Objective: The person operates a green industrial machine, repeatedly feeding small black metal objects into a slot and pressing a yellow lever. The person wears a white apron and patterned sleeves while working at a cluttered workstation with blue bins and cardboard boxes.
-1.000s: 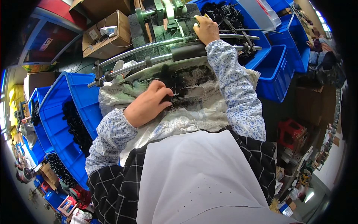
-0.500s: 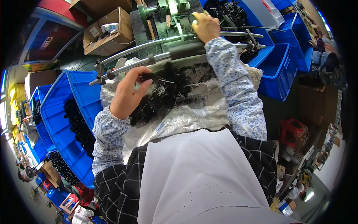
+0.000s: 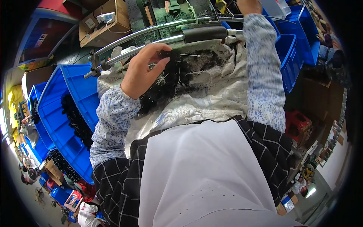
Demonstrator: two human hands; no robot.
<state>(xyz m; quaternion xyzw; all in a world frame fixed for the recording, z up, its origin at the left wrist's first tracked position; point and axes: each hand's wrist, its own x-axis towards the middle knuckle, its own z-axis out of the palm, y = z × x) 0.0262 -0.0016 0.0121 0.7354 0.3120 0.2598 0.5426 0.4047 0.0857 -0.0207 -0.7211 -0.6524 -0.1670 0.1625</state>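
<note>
My left hand (image 3: 145, 70) is above the lap cloth, thumb and fingers curled round what looks like a black-bristled wire brush. Its thin metal stem (image 3: 190, 55) sticks out to the right; the bristles blend into the dark litter behind. My right hand (image 3: 249, 6) is at the upper edge, beyond the metal rails, with its fingers cut off by the frame. A whitish woven cloth (image 3: 223, 98) covers my lap, strewn with black bristle litter, pale wire bits and a small coil spring (image 3: 183, 85). Ahead stands a green machine (image 3: 174, 7).
Two curved metal rails (image 3: 151, 42) cross before me, one with a black sleeve (image 3: 204, 34). Blue bins (image 3: 56, 109) with black bristly pieces stand at left; another blue bin (image 3: 289, 62) is at right. A cardboard box (image 3: 121, 22) sits far left, a red stool (image 3: 298, 126) right.
My right hand has left the machine and moved right and away to the upper edge. My left hand has moved up and right, the metal stem with it. The view has shifted slightly.
</note>
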